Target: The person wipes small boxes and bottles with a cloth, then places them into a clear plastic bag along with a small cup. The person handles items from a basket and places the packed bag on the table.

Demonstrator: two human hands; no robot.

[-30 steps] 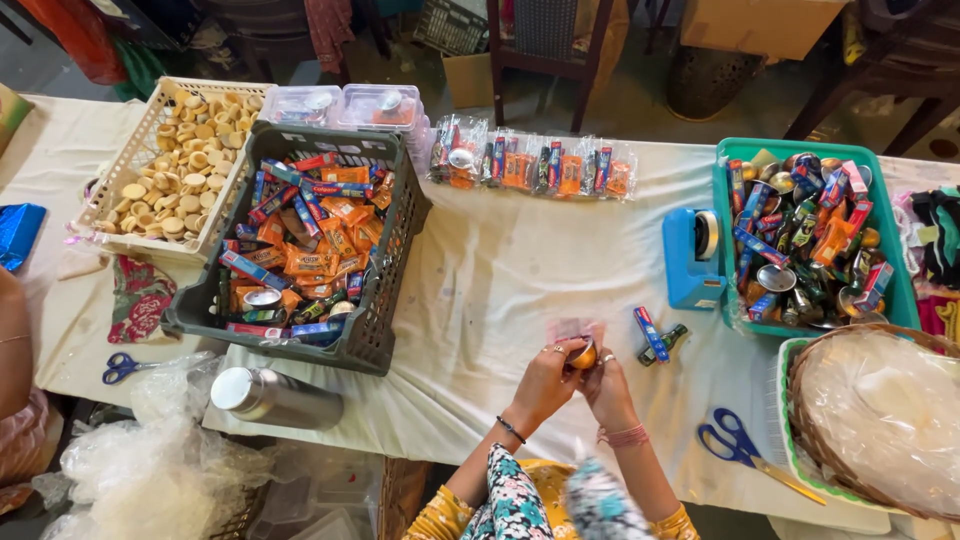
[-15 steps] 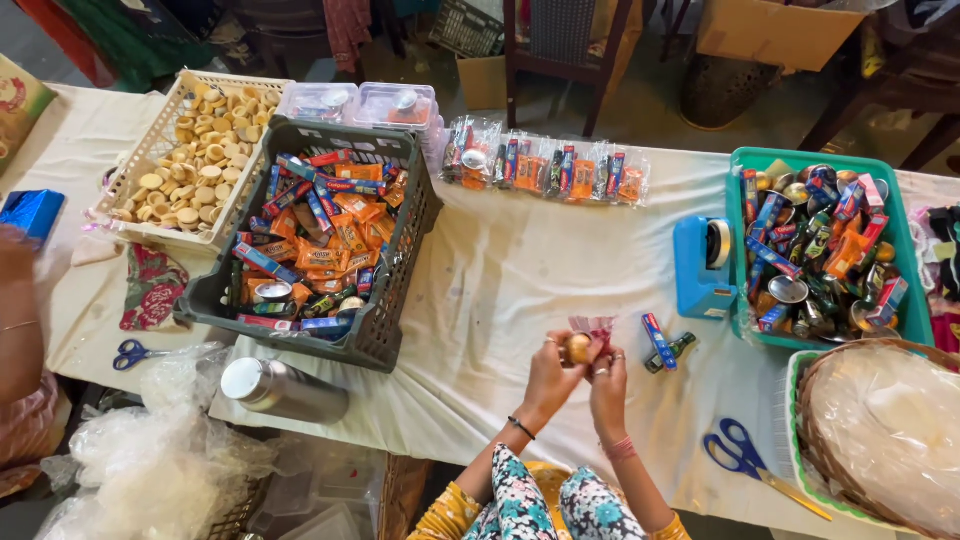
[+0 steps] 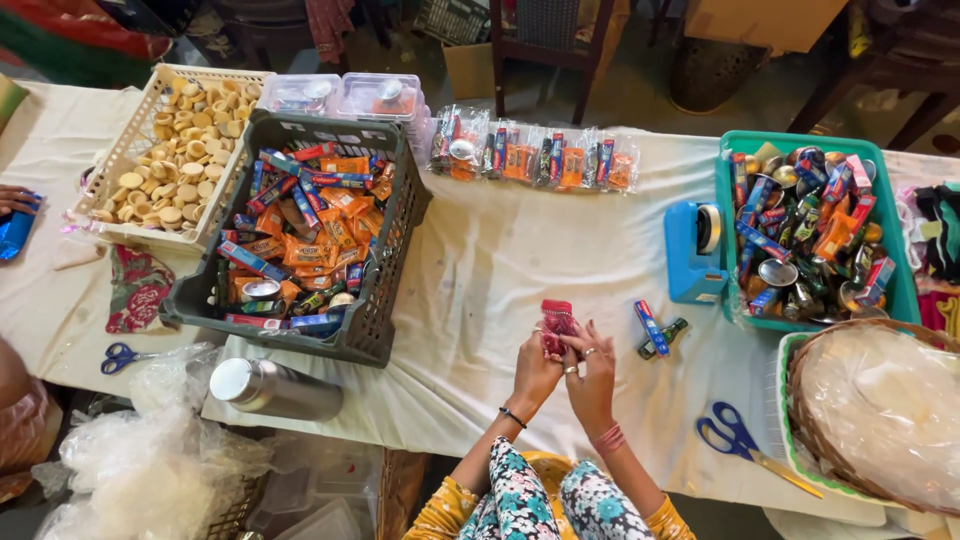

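Both hands share the grip: the left hand (image 3: 535, 368) and right hand (image 3: 592, 372) clamp together on a small red packet (image 3: 556, 322), held just above the white-clothed tabletop (image 3: 520, 240), between the grey crate (image 3: 385, 300) and a blue tape dispenser (image 3: 693, 250).

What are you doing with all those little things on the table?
A person's left hand and right hand together hold a small red packet over the white tablecloth. Just beside lie a blue stick-shaped pack and a small dark bottle. A grey crate and a green tub are full of colourful little packs, and a white basket holds round biscuits. Another person's hand shows at the far left.
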